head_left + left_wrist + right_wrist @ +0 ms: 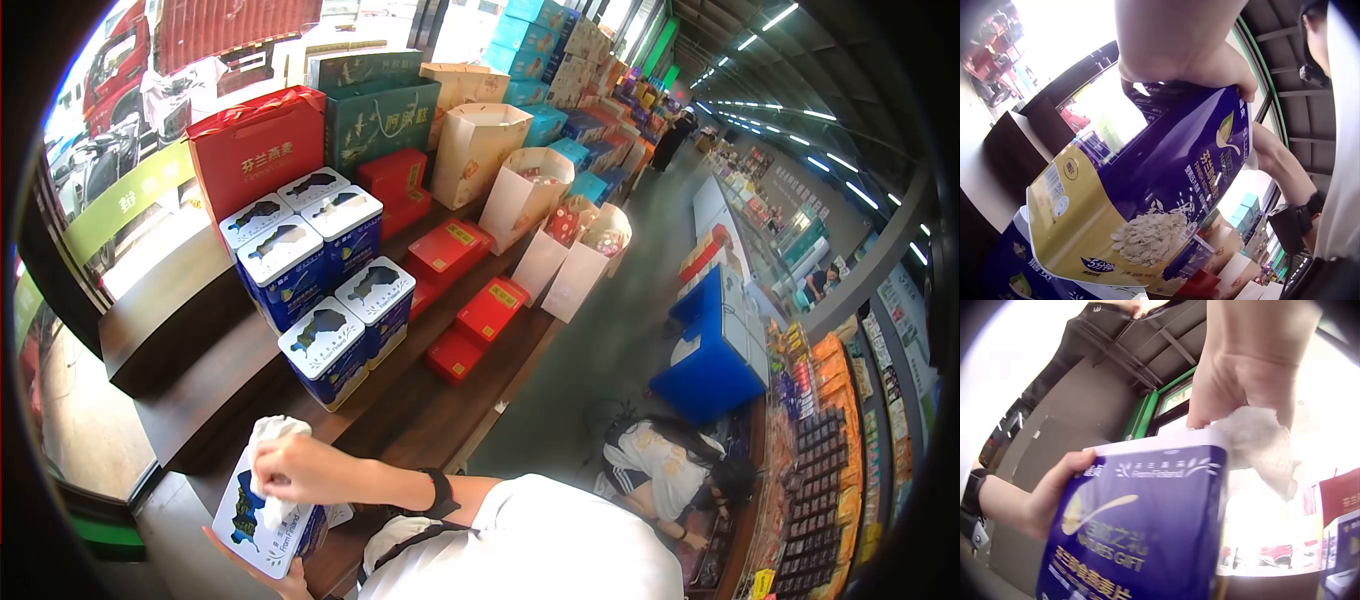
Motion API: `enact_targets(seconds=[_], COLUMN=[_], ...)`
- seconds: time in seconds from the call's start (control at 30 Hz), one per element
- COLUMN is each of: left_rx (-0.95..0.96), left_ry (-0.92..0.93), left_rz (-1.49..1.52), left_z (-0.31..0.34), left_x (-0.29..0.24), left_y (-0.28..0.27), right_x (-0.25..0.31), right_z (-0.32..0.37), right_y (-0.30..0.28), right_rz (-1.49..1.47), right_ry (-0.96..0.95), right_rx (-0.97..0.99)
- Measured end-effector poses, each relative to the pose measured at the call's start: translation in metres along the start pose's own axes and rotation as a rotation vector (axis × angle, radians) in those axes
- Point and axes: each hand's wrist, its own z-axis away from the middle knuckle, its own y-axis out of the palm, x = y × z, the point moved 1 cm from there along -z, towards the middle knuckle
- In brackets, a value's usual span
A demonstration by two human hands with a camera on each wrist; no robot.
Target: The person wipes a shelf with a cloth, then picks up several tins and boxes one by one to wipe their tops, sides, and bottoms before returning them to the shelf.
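My left hand point(1050, 494) grips a blue oatmeal tin point(1141, 531) by its sides, thumb near the lid's edge. The tin has a white lid with a dark map picture, seen tilted in the head view, and a yellow lower part with oat flakes printed on it in the left wrist view. Over that lid, my right hand point(300, 468) holds a crumpled white cloth point(280, 430) against the surface. In the right wrist view the cloth point(1260, 440) bunches under the right fingers at the lid's edge, hiding the fingertips.
Similar tins point(325, 340) stand stacked on the stepped wooden shelf point(400, 420). Red boxes point(450, 250), a red gift bag point(255, 150), green bags and cream paper bags point(480, 145) fill the steps beyond. Another person point(665, 460) crouches by the shelves at right.
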Motion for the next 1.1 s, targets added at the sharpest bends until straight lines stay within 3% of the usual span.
enact_targets(seconds=[0.03, 0.1, 0.17, 0.23, 0.3, 0.37, 0.43, 0.5, 0.53, 0.63, 0.83, 0.97, 1.03, 1.1], left_rx=[0.02, 0.0, -0.021, 0.026, 0.064, 0.086, 0.084, 0.067, 0.049, 0.015, 0.051, 0.038, 0.047, 0.017], left_ry=[-0.025, -0.036, -0.053, 0.027, 0.085, 0.102, 0.064, -0.007, -0.046, -0.028, -0.03, -0.132, -0.122, -0.023], left_rz=[-0.003, 0.08, 0.161, 0.218, 0.248, 0.231, 0.181, 0.124, 0.096, 0.221, 0.277, 0.404, 0.426, 0.212], left_z=[-0.001, -0.001, -0.001, -0.003, -0.005, -0.005, -0.003, -0.001, 0.0, -0.005, -0.009, -0.004, -0.006, -0.01], left_x=[-0.002, -0.001, 0.0, -0.001, -0.003, -0.002, -0.003, -0.005, -0.007, -0.011, -0.01, -0.01, -0.013, -0.021], left_y=[0.0, 0.004, 0.008, 0.011, 0.013, 0.011, 0.008, 0.005, 0.003, 0.001, -0.003, 0.003, 0.001, -0.005], right_x=[-0.006, 0.006, 0.025, 0.031, 0.021, 0.011, 0.021, 0.018, 0.019, 0.011, -0.011, 0.026, 0.052, 0.073], right_z=[-0.001, -0.009, -0.015, -0.008, 0.0, 0.003, -0.001, -0.007, -0.009, -0.015, -0.022, -0.03, -0.03, -0.026], right_y=[-0.004, -0.006, 0.013, 0.063, 0.103, 0.114, 0.1, 0.079, 0.069, 0.042, -0.009, -0.008, 0.019, 0.052], right_rz=[0.122, 0.031, 0.011, 0.0, 0.264, 0.271, 0.362, 0.144, 0.178, 0.165, 0.321, 0.228, 0.086, 0.052], right_ry=[-0.027, 0.002, -0.19, -0.25, -0.34, -0.314, -0.245, -0.263, -0.166, -0.002, 0.13, 0.165, 0.03, -0.026], right_rx=[-0.007, -0.045, -0.077, -0.004, 0.157, 0.104, 0.168, 0.21, 0.262, 0.181, -0.072, -0.142, 0.038, 0.326])
